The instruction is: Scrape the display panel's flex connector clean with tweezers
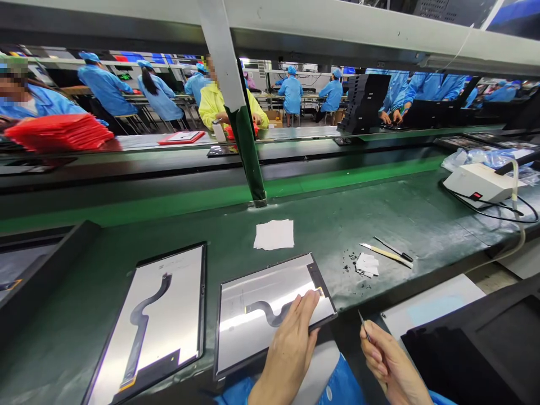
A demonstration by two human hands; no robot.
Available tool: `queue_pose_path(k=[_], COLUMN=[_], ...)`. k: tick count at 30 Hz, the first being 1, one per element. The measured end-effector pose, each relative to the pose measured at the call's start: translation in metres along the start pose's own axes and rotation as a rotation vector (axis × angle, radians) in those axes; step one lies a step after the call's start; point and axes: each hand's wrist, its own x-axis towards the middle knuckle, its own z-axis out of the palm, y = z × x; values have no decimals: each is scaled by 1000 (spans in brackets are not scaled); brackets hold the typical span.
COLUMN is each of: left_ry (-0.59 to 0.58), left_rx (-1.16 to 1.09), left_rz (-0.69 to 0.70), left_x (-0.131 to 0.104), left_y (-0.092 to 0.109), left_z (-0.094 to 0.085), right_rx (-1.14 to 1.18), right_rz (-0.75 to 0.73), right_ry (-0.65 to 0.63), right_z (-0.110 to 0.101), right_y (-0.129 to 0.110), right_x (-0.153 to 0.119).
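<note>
A tablet display panel [236, 309], silver back up, lies at the bench's front edge, its near right corner jutting slightly over. My left hand [291, 343] holds it there. The fingers lie across its right part, over the end of a dark flex cable [270, 318], and the thumb is by the near edge. To the right, my right hand [386, 354] pinches a thin pointed metal tool [361, 319], which looks like tweezers; its tip is apart from the panel. A second display panel [172, 315] with a similar cable lies to the left.
White sheets [274, 234] lie behind the panel. Right of it are small white pieces [367, 264], black scraps, a craft knife [386, 254] and a black pen-like tool [394, 248]. A white device [481, 183] stands far right. A post [248, 152] rises behind; co-workers sit beyond.
</note>
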Motion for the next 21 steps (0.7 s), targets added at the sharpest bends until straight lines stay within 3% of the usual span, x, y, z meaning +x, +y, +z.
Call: queue_pose_path(k=[21], left_ry=[-59], left_rx=[-44], left_rz=[-40], left_x=[-2], left_y=[2], left_z=[2], right_rx=[58], right_rz=[-64], right_ry=[95], right_z=[-9], right_y=[-18], right_x=[-4])
